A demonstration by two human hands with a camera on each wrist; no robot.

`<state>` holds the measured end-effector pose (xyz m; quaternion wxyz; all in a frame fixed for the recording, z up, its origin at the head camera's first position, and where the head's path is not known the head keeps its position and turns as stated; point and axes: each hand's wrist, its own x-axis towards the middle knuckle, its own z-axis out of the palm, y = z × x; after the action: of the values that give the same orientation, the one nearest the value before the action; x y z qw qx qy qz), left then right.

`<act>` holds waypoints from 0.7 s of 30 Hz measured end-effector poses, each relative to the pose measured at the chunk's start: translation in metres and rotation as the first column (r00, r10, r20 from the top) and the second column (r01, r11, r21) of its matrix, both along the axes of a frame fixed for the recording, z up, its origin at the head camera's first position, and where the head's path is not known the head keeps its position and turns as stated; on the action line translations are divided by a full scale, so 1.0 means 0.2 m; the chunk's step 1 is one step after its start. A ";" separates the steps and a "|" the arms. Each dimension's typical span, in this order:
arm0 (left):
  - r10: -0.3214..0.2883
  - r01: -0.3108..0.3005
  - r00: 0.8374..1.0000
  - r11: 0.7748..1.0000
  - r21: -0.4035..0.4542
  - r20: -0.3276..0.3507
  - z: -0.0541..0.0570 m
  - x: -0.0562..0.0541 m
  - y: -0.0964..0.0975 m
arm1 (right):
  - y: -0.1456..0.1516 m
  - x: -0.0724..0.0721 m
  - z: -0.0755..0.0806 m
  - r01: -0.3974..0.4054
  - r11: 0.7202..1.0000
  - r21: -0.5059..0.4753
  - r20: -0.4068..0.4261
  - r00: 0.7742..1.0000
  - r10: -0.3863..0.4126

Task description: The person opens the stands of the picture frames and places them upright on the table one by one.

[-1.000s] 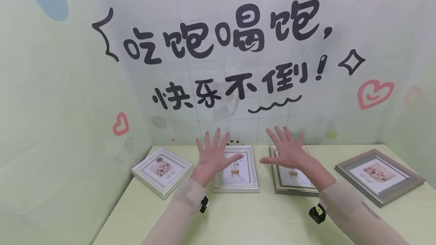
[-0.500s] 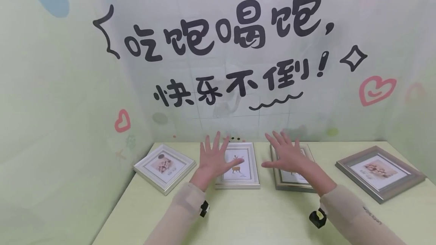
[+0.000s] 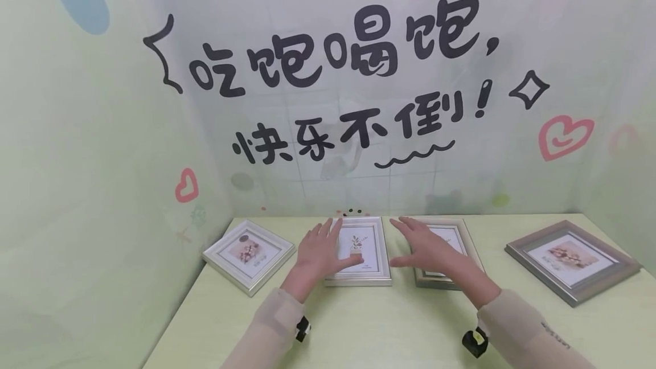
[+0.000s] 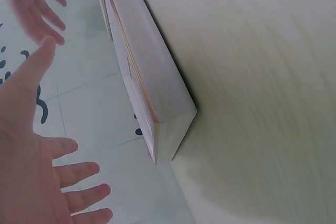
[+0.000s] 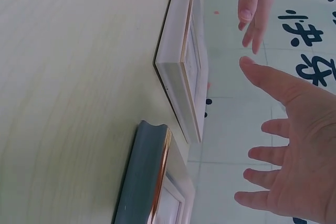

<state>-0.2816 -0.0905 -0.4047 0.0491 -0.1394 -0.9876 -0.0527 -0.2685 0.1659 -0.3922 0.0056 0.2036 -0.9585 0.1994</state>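
Note:
My left hand hovers over the left edge of a silver picture frame, its fingers extended and thumb out to the side. A plant drawing shows inside that frame. Over a darker bronze-grey picture frame hangs my right hand, thumb spread toward the middle and fingers extended. Both wrist views show a gap between each hand and the frames lying flat below. In the right wrist view, the right palm holds nothing. The right hand and forearm hide part of the bronze-grey frame's picture.
A silver-white frame lies turned at an angle on the left of the pale table. At the right lies a larger grey-brown frame, also angled. Behind the table rises a wall sheet with black lettering.
Both hands have come down lower over the two middle frames, and their fingers have drawn closer together from a wide spread. The picture frames have stayed in place on the table.

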 end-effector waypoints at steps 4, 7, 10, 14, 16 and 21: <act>0.008 -0.008 1.000 1.000 0.007 0.028 -0.02 0.01 -0.02 | -0.02 0.01 -0.02 -0.004 1.000 0.014 0.022 1.000 0.004; 0.015 -0.016 0.999 1.000 0.012 0.045 -0.02 0.02 -0.02 | -0.03 0.02 -0.02 0.000 1.000 0.023 0.039 0.999 -0.001; 0.027 -0.030 0.997 0.999 0.035 0.075 -0.02 0.03 -0.04 | -0.04 0.03 -0.03 -0.012 1.000 0.025 0.040 0.999 0.011; 0.015 -0.030 0.992 0.992 0.123 0.123 -0.04 0.05 -0.06 | -0.05 0.04 -0.04 -0.048 0.999 0.007 0.027 0.998 0.048; -0.004 -0.023 0.989 0.983 0.180 0.148 -0.05 0.06 -0.07 | -0.06 0.04 -0.05 -0.058 0.998 0.001 0.031 0.998 0.058; -0.047 -0.014 0.981 0.949 0.315 0.187 -0.10 0.07 -0.09 | -0.07 0.07 -0.07 -0.046 0.999 -0.025 0.065 0.997 0.047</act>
<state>-0.2672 -0.1088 -0.4240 -0.0254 -0.1323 -0.9654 -0.2232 -0.2547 0.1513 -0.4056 -0.0280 0.2193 -0.9507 0.2173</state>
